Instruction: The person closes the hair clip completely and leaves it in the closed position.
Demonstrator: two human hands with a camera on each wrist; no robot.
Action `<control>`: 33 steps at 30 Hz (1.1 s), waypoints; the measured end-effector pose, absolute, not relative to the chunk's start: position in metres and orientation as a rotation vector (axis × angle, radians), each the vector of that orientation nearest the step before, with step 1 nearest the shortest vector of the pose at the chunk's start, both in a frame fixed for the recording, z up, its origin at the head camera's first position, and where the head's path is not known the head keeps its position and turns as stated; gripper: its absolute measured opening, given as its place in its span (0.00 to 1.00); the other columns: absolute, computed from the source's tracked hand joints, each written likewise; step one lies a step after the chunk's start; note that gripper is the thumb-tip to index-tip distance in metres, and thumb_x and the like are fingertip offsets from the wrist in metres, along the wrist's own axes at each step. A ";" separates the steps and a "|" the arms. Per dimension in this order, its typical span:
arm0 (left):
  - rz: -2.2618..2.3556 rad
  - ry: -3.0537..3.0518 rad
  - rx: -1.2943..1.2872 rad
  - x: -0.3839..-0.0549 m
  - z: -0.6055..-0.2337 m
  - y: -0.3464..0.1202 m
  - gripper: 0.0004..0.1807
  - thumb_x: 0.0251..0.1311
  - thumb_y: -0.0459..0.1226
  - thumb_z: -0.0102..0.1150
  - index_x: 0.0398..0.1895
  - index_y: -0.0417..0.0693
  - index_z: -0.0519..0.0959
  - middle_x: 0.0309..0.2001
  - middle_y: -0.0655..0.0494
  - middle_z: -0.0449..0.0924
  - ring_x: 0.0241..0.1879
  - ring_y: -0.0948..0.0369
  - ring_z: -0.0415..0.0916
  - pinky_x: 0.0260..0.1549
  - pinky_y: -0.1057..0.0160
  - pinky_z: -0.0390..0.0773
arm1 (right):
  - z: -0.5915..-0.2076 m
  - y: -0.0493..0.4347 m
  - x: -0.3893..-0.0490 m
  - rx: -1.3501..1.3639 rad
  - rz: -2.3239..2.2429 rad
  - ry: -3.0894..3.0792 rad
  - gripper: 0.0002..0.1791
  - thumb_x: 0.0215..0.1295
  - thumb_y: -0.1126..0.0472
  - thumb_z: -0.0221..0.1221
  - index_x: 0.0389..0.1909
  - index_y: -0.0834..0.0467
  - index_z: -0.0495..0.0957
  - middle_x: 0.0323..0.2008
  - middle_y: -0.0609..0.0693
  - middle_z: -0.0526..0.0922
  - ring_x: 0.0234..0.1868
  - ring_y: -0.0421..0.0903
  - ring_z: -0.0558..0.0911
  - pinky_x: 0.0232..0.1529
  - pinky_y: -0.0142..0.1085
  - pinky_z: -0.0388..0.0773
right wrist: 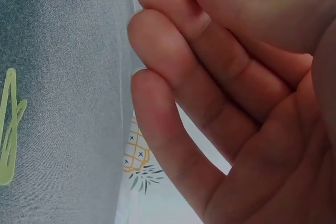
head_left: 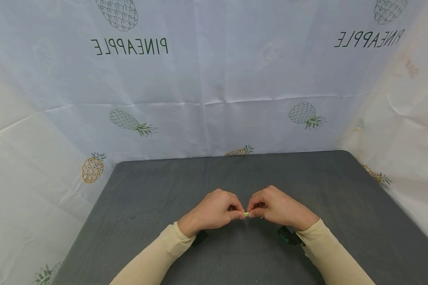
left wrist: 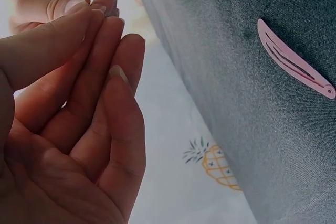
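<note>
Near the middle of the table, both hands meet fingertip to fingertip over a small yellow-green hair clip point(head_left: 246, 214). My left hand point(head_left: 214, 209) pinches one end of it between thumb and index finger. At the other end, the thumb and index finger of my right hand point(head_left: 279, 206) pinch it as well. Fingertips cover most of the clip; only a green sliver shows in the right wrist view. Another yellow-green hair clip point(right wrist: 11, 135), its two parts spread apart, lies on the table. A pink snap hair clip point(left wrist: 294, 61) lies there too.
The dark grey cloth-covered table point(head_left: 157, 186) has rounded far corners. White curtains point(head_left: 207, 75) printed with pineapples hang behind it and along both sides. Black bands with devices point(head_left: 289, 236) sit at the wrists, below cream sleeves point(head_left: 160, 253).
</note>
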State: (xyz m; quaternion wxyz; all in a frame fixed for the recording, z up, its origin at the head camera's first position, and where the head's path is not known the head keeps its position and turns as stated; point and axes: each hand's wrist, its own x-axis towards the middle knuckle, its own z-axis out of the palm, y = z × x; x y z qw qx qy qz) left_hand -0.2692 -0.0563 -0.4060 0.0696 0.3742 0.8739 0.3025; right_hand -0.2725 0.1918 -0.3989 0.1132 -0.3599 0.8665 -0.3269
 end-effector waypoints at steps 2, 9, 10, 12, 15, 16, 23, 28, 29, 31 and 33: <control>0.909 2.631 1.120 -0.269 -0.407 -0.056 0.03 0.69 0.42 0.73 0.39 0.56 0.94 0.36 0.69 0.89 0.27 0.76 0.75 0.28 0.73 0.75 | -0.399 0.192 -0.273 -1.038 -0.958 2.538 0.03 0.70 0.60 0.72 0.39 0.47 0.92 0.34 0.35 0.89 0.27 0.31 0.78 0.32 0.32 0.80; 0.896 2.643 1.129 -0.269 -0.408 -0.055 0.03 0.68 0.41 0.74 0.38 0.56 0.94 0.34 0.69 0.88 0.26 0.75 0.74 0.27 0.74 0.74 | -0.397 0.191 -0.272 -0.993 -0.963 2.535 0.05 0.70 0.58 0.73 0.41 0.42 0.91 0.37 0.34 0.89 0.32 0.32 0.82 0.35 0.32 0.82; 0.896 2.643 1.131 -0.269 -0.408 -0.055 0.03 0.68 0.41 0.74 0.38 0.56 0.94 0.34 0.70 0.88 0.26 0.75 0.74 0.27 0.74 0.74 | -0.397 0.191 -0.272 -0.990 -0.966 2.534 0.06 0.69 0.58 0.73 0.40 0.42 0.91 0.37 0.34 0.90 0.33 0.32 0.82 0.35 0.32 0.82; 0.896 2.643 1.131 -0.269 -0.408 -0.055 0.03 0.68 0.41 0.75 0.38 0.56 0.94 0.34 0.70 0.88 0.26 0.75 0.74 0.27 0.74 0.74 | -0.397 0.191 -0.272 -0.987 -0.968 2.536 0.06 0.69 0.58 0.73 0.40 0.41 0.91 0.37 0.34 0.90 0.33 0.32 0.82 0.35 0.32 0.82; 0.898 2.642 1.130 -0.269 -0.408 -0.055 0.03 0.68 0.42 0.75 0.38 0.56 0.94 0.34 0.70 0.88 0.27 0.76 0.74 0.28 0.74 0.74 | -0.398 0.191 -0.272 -0.988 -0.973 2.539 0.07 0.68 0.59 0.74 0.40 0.41 0.90 0.37 0.34 0.90 0.33 0.32 0.83 0.35 0.32 0.82; 0.899 2.641 1.131 -0.269 -0.408 -0.055 0.03 0.68 0.42 0.74 0.39 0.56 0.94 0.34 0.70 0.88 0.27 0.76 0.74 0.28 0.74 0.74 | -0.398 0.191 -0.272 -0.988 -0.974 2.540 0.07 0.68 0.59 0.74 0.39 0.41 0.90 0.37 0.34 0.90 0.33 0.32 0.82 0.35 0.32 0.82; 0.895 2.641 1.138 -0.270 -0.408 -0.056 0.03 0.69 0.42 0.74 0.39 0.56 0.94 0.34 0.70 0.88 0.28 0.76 0.75 0.29 0.74 0.75 | -0.399 0.191 -0.272 -0.990 -0.967 2.544 0.06 0.68 0.59 0.74 0.39 0.42 0.91 0.36 0.33 0.89 0.33 0.32 0.83 0.35 0.33 0.82; 0.894 2.644 1.129 -0.270 -0.407 -0.056 0.03 0.69 0.42 0.74 0.39 0.56 0.94 0.34 0.70 0.88 0.27 0.76 0.75 0.28 0.74 0.75 | -0.398 0.190 -0.272 -0.987 -0.964 2.540 0.05 0.69 0.57 0.73 0.40 0.41 0.91 0.36 0.32 0.89 0.33 0.32 0.83 0.35 0.33 0.82; 0.893 2.644 1.129 -0.270 -0.407 -0.056 0.03 0.69 0.42 0.74 0.39 0.56 0.94 0.34 0.70 0.88 0.27 0.76 0.75 0.28 0.74 0.75 | -0.398 0.190 -0.272 -0.993 -0.967 2.538 0.05 0.69 0.57 0.73 0.40 0.41 0.91 0.37 0.33 0.89 0.33 0.32 0.83 0.35 0.33 0.82; 0.888 2.643 1.130 -0.270 -0.407 -0.056 0.03 0.69 0.42 0.74 0.39 0.57 0.94 0.35 0.70 0.88 0.28 0.76 0.75 0.29 0.74 0.75 | -0.398 0.190 -0.272 -0.993 -0.970 2.534 0.05 0.70 0.57 0.73 0.40 0.41 0.91 0.37 0.33 0.90 0.33 0.31 0.83 0.35 0.33 0.82; 0.881 2.643 1.131 -0.270 -0.407 -0.056 0.03 0.70 0.42 0.73 0.39 0.57 0.94 0.35 0.69 0.88 0.28 0.76 0.75 0.29 0.74 0.76 | -0.398 0.190 -0.272 -0.998 -0.976 2.529 0.05 0.70 0.57 0.73 0.40 0.41 0.91 0.37 0.34 0.90 0.33 0.31 0.83 0.35 0.33 0.82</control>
